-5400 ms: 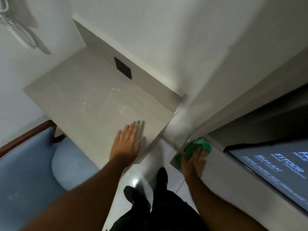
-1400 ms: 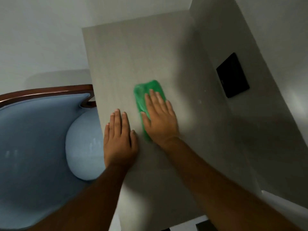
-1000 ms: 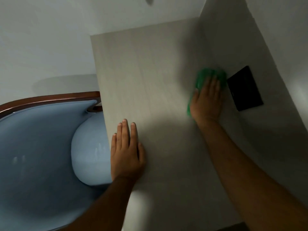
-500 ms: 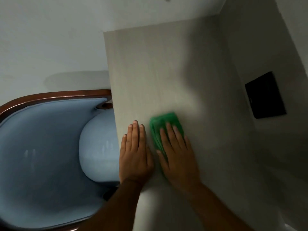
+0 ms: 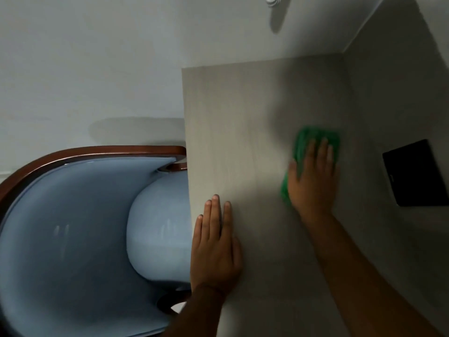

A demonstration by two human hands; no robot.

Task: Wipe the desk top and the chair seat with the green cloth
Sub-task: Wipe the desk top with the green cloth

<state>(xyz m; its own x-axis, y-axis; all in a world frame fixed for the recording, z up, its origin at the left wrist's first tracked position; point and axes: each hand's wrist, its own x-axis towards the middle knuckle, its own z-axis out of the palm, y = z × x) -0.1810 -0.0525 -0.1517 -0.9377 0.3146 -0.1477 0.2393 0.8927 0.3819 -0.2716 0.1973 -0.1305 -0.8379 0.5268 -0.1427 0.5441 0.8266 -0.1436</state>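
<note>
The green cloth (image 5: 305, 142) lies flat on the pale desk top (image 5: 243, 117), near its right side. My right hand (image 5: 312, 181) presses down on the cloth with fingers spread, covering its lower half. My left hand (image 5: 215, 249) rests flat and empty at the desk's left edge. The light-blue chair seat (image 5: 158, 227) pokes out from under that edge, just left of my left hand.
The chair has a curved blue back (image 5: 73, 227) with a brown wooden rim (image 5: 97, 152). A black wall plate (image 5: 415, 173) sits on the panel right of the desk. White walls close the desk in at the back and the left.
My right hand has slid the cloth from beside my left hand out to the right and farther back on the desk. My left hand stayed flat at the desk edge.
</note>
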